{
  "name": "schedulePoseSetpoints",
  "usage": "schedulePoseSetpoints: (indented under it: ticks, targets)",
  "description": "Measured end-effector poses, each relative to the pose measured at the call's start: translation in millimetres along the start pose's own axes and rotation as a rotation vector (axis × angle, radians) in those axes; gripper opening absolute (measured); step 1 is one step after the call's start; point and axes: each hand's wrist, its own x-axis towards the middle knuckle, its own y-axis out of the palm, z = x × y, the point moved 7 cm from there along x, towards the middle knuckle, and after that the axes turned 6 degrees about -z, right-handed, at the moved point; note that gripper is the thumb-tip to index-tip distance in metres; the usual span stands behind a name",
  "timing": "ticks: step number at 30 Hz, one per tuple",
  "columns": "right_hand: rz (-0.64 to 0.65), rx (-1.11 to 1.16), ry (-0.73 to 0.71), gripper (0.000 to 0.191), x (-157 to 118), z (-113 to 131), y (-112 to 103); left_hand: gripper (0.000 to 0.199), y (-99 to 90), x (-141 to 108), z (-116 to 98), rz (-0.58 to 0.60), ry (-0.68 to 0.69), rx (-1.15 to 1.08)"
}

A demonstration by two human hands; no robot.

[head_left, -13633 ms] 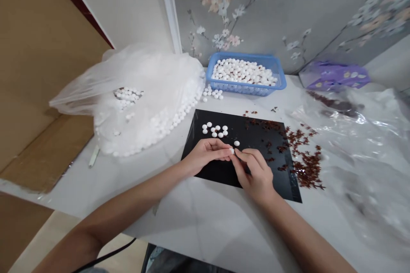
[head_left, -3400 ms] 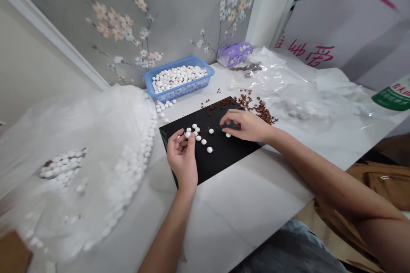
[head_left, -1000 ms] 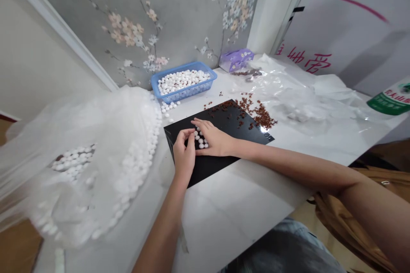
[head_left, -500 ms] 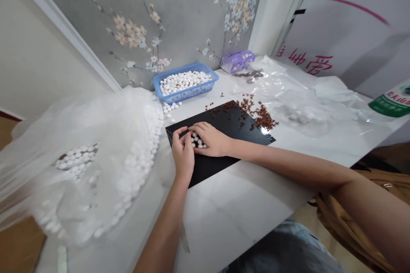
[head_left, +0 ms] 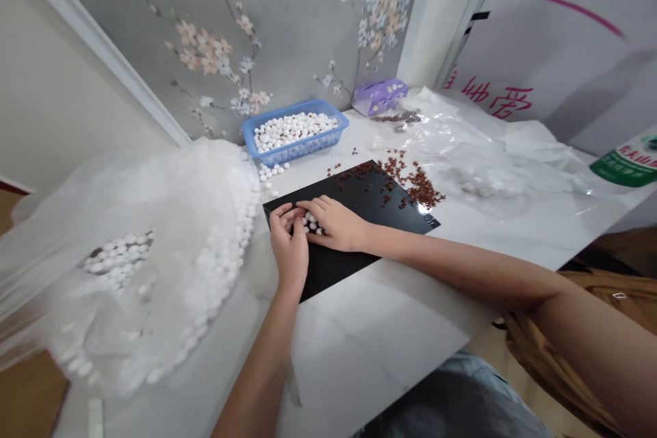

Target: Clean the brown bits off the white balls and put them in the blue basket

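At lower left, a bag [head_left: 107, 185] is holding many white balls [head_left: 126, 251]. Mid-frame, the left hand [head_left: 290, 241] is cupping, its grip impossible to tell; the right hand [head_left: 335, 224] is curving, thumb and fingers spread, around loose balls [head_left: 312, 222] on a black board [head_left: 339, 268]. Brown stars [head_left: 423, 188] are lying right of centre. Farther, a blue basket [head_left: 300, 152] is holding heaped balls [head_left: 295, 131]; clear plastic [head_left: 477, 140] is sprawling at upper right.
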Motion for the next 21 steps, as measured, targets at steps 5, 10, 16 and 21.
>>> schedulePoseSetpoints:
  ticks: [5,10,16,21]
  targets:
    - [0.009,-0.001,-0.028,0.048,0.2,1.4,1.0,0.018,-5.2,1.3,3.1,-0.068,-0.029,-0.079]
    - [-0.013,-0.054,-0.009,0.048,2.6,0.4,1.1,0.019,-9.2,-1.5,4.3,-0.103,-0.093,-0.079]
    - [0.068,-0.184,-0.003,0.035,5.4,2.2,3.4,0.021,-5.4,-2.7,2.7,-0.047,-0.090,-0.028]
    - [0.117,-0.285,-0.010,0.030,2.2,4.5,3.3,0.016,-7.0,-2.5,3.1,-0.072,-0.099,-0.043]
